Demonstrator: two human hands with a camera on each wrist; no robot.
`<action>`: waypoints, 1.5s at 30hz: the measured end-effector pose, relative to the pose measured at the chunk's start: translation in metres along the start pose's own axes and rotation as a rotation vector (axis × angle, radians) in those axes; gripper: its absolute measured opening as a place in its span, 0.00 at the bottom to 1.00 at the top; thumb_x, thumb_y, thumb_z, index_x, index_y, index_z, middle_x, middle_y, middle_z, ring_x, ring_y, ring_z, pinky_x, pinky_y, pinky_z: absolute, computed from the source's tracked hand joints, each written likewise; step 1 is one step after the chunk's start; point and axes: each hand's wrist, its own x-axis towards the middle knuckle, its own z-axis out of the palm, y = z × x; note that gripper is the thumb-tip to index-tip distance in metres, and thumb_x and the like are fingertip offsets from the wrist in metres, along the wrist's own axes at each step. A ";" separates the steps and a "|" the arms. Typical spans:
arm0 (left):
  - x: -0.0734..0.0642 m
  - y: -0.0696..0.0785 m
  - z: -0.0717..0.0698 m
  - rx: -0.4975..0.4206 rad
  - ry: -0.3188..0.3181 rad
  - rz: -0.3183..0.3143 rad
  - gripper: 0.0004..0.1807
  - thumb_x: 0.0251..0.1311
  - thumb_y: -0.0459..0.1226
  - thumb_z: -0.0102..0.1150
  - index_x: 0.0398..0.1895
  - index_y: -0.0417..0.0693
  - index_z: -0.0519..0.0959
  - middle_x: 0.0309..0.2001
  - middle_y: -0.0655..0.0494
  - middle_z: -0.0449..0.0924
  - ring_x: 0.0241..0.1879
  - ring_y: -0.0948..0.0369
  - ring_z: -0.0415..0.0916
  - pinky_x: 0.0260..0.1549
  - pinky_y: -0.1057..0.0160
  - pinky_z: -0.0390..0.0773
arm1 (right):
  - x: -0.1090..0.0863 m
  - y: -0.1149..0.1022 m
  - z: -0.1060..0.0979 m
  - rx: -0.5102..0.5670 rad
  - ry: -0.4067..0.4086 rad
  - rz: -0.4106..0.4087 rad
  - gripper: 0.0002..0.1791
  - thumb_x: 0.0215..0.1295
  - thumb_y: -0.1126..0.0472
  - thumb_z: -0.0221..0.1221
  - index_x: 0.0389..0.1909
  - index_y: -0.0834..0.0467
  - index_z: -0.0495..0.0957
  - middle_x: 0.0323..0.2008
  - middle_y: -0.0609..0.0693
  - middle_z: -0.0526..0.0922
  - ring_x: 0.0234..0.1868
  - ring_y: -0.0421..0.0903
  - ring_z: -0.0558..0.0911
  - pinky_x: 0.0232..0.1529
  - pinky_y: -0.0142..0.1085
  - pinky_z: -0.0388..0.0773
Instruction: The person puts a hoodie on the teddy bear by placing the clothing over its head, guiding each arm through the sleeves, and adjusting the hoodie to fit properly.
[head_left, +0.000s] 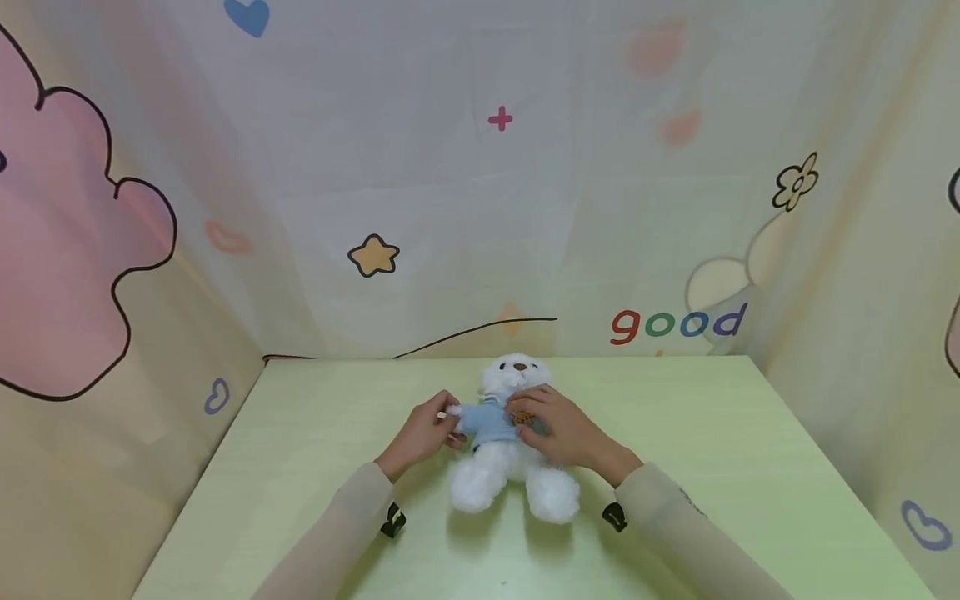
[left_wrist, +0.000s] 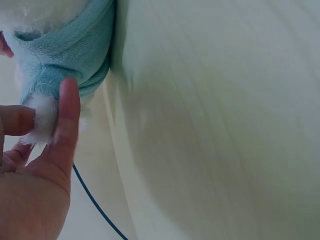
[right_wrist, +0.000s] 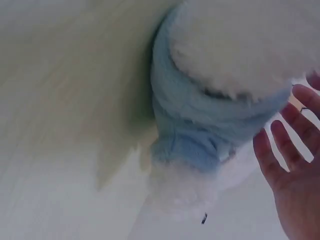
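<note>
A white plush teddy bear [head_left: 517,379] in a light blue shirt [head_left: 480,423] lies face up on the table, its legs toward me. My left hand [head_left: 422,432] pinches the bear's fluffy paw [left_wrist: 45,117] between thumb and fingers, just past the sleeve end. Over the bear's chest, my right hand [head_left: 566,429] has its fingertips at the shirt front, partly covering a brown patch [head_left: 522,417] there. In the right wrist view the fingers of that hand [right_wrist: 297,185] are spread and fairly straight. The bear's other arm is mostly hidden behind the right hand in the head view.
The pale green table [head_left: 315,417] ends at a printed curtain [head_left: 450,183] behind the bear, with more curtain on both sides. Small black devices [head_left: 393,521] hang below both wrists. A thin dark line [left_wrist: 97,205] curves past the left hand in its wrist view.
</note>
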 end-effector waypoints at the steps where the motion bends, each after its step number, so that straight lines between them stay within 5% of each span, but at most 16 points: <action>1: -0.001 0.001 0.000 0.023 0.009 0.003 0.07 0.73 0.33 0.46 0.49 0.42 0.71 0.48 0.39 0.76 0.36 0.51 0.86 0.31 0.58 0.85 | -0.002 0.002 -0.003 0.002 0.041 0.016 0.13 0.67 0.58 0.58 0.51 0.52 0.81 0.55 0.46 0.81 0.58 0.47 0.76 0.57 0.47 0.75; 4: -0.002 0.002 -0.002 0.105 0.042 0.023 0.08 0.72 0.34 0.49 0.50 0.46 0.73 0.47 0.44 0.79 0.35 0.52 0.85 0.26 0.61 0.82 | -0.011 0.009 -0.011 -0.028 0.132 0.106 0.11 0.66 0.61 0.59 0.48 0.53 0.82 0.51 0.48 0.82 0.54 0.48 0.78 0.52 0.47 0.78; 8: -0.003 0.002 -0.006 0.166 0.075 0.048 0.09 0.70 0.34 0.52 0.51 0.50 0.75 0.40 0.47 0.84 0.33 0.51 0.85 0.23 0.65 0.79 | -0.026 0.018 -0.022 0.005 0.151 0.366 0.14 0.64 0.64 0.59 0.51 0.57 0.80 0.51 0.53 0.82 0.49 0.52 0.81 0.44 0.46 0.80; 12: -0.004 -0.001 -0.008 0.160 0.095 0.056 0.10 0.69 0.36 0.55 0.51 0.49 0.77 0.36 0.49 0.85 0.30 0.51 0.83 0.25 0.63 0.80 | -0.037 0.026 -0.024 0.223 0.058 0.604 0.16 0.67 0.64 0.56 0.54 0.60 0.78 0.51 0.59 0.82 0.43 0.53 0.85 0.37 0.43 0.83; 16: -0.006 0.000 -0.008 0.143 0.095 0.052 0.09 0.69 0.39 0.56 0.48 0.48 0.79 0.39 0.50 0.84 0.32 0.51 0.83 0.28 0.59 0.82 | -0.041 0.030 -0.018 0.402 0.003 0.703 0.14 0.67 0.63 0.59 0.52 0.61 0.78 0.48 0.60 0.82 0.36 0.47 0.85 0.31 0.39 0.84; 21: -0.006 -0.001 -0.007 0.129 0.145 0.046 0.03 0.67 0.35 0.58 0.40 0.48 0.81 0.35 0.50 0.83 0.30 0.56 0.82 0.31 0.59 0.83 | -0.040 0.031 -0.012 0.382 0.076 0.708 0.06 0.65 0.67 0.61 0.41 0.61 0.81 0.39 0.57 0.84 0.28 0.44 0.84 0.32 0.42 0.85; 26: -0.006 -0.003 -0.013 0.121 0.197 0.016 0.03 0.63 0.32 0.62 0.37 0.47 0.83 0.34 0.50 0.85 0.31 0.56 0.83 0.32 0.60 0.83 | -0.040 0.036 -0.013 0.310 0.144 0.659 0.04 0.65 0.71 0.59 0.35 0.62 0.82 0.32 0.56 0.85 0.26 0.45 0.84 0.28 0.34 0.83; 35: -0.009 -0.005 -0.018 0.111 0.179 0.006 0.03 0.64 0.32 0.61 0.37 0.47 0.84 0.36 0.47 0.85 0.32 0.56 0.82 0.34 0.56 0.83 | -0.047 0.046 -0.015 0.309 0.144 0.668 0.04 0.66 0.71 0.58 0.35 0.62 0.81 0.31 0.55 0.84 0.26 0.42 0.81 0.29 0.36 0.83; 40: -0.012 0.001 -0.018 0.137 0.102 -0.040 0.04 0.66 0.38 0.59 0.37 0.49 0.83 0.36 0.53 0.83 0.33 0.59 0.78 0.32 0.63 0.78 | -0.045 0.041 -0.013 0.267 0.101 0.638 0.04 0.66 0.65 0.60 0.40 0.58 0.81 0.39 0.54 0.85 0.36 0.48 0.85 0.35 0.36 0.82; 45: -0.006 0.012 -0.012 0.160 0.134 -0.027 0.09 0.69 0.44 0.56 0.43 0.52 0.81 0.44 0.58 0.82 0.47 0.59 0.77 0.44 0.57 0.78 | -0.037 0.034 -0.007 0.284 0.124 0.526 0.16 0.66 0.59 0.62 0.52 0.57 0.78 0.52 0.55 0.82 0.53 0.55 0.80 0.53 0.50 0.77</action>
